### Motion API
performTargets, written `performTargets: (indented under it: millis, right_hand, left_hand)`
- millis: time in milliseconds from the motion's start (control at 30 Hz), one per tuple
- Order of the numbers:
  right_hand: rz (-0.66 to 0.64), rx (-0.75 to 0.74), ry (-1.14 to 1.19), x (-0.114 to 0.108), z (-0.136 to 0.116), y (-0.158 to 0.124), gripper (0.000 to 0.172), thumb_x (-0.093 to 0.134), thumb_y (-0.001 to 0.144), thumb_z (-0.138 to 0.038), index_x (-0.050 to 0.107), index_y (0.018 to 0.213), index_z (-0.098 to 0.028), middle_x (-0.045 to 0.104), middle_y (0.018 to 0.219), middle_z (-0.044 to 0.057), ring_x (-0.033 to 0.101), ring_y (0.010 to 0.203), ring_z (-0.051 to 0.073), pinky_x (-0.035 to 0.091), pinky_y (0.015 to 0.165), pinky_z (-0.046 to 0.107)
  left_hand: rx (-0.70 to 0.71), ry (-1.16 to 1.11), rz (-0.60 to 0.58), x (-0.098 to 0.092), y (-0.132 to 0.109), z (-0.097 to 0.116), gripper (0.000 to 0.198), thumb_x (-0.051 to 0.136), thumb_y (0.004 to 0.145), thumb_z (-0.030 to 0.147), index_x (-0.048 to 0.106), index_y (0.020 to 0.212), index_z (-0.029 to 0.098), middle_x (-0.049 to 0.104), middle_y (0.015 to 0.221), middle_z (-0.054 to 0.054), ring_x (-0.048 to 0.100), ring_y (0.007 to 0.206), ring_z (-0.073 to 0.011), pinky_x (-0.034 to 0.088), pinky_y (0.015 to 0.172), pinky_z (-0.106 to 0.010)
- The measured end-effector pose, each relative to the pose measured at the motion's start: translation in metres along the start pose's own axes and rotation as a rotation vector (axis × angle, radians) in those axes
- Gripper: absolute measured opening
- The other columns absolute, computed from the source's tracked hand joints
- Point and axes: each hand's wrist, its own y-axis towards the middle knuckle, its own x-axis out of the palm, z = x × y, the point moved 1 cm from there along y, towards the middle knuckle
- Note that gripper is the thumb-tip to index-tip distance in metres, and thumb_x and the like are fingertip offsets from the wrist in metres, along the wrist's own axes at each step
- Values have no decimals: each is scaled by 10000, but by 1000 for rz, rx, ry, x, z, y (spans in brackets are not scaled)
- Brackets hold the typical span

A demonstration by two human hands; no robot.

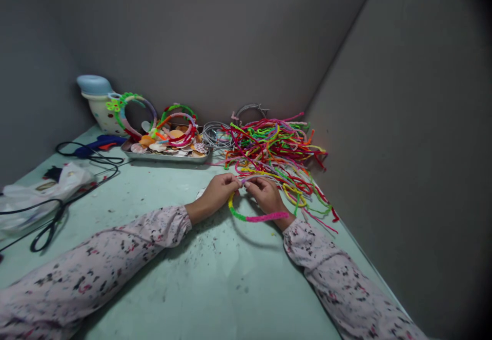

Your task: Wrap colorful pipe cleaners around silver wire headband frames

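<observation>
Both hands meet over the table around a curved headband point(265, 218) wrapped in yellow, green and pink pipe cleaner. My left hand point(216, 197) is closed in a pinch on the headband just above its yellow part. Close beside it, my right hand point(268, 196) pinches a pale purple pipe cleaner point(244, 180) at the headband. Its fingers partly cover the strand. The wrapped pink end curves across in front of my right wrist. Just behind my right hand lies a large loose pile of coloured pipe cleaners point(272, 142).
A metal tray point(169, 159) of shells carries wrapped headbands point(188, 132). Left of it stand a boot-shaped container point(100, 109) and a blue item point(102, 144). Bare wire hoops point(217, 134) lie by the pile. A black cable point(63, 206) crosses a plastic bag point(42, 201). Grey walls point(403, 124) enclose the table.
</observation>
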Motion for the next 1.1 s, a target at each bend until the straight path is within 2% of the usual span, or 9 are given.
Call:
performTargets:
  millis: [167,533,700,900,1000,1100]
  right_hand:
    - [7,-10,9,0,5,-2,141,553,805,-268,654,752,-184,655,718,29,598,724,178,466,703,299]
    - [15,-169,-38,2,8,-6,139,519,878,-251,645,870,-192,649,839,39,593,809,181,449,774,311]
    - [50,-261,-88,3,6,-8,134,507,888,-245,621,842,-192,630,845,43,577,821,183,445,770,311]
    - [65,-323,-105,2,1,-10,116,512,900,-241,618,871,-204,627,881,38,580,861,177,447,801,308]
    - [68,-341,-121,2,2,-10,115,516,901,-243,628,901,-214,642,909,40,590,890,183,454,820,323]
    - [98,-351,-167,1,2,-10,114,533,892,-242,642,923,-231,658,918,37,600,898,191,461,826,343]
  left_hand:
    - [-49,-73,-26,1,-1,2,125,562,718,261,580,687,141,540,539,28,451,485,-82,319,476,-194]
    - [-148,-192,-34,1,-1,10,105,579,673,239,578,638,141,502,499,35,396,427,-68,279,424,-197]
    - [-132,-270,-106,-1,-3,12,116,587,655,204,547,570,136,478,525,29,398,451,-59,281,421,-183]
    - [-281,-445,-276,-8,3,-2,141,620,674,275,568,661,145,461,537,31,335,407,-42,209,370,-167]
    - [-298,-443,-293,-10,5,-3,130,610,662,261,566,660,139,451,522,32,312,389,-38,191,364,-169]
    - [-240,-399,-257,-7,2,4,121,575,669,250,548,625,140,435,500,35,333,402,-50,222,380,-180]
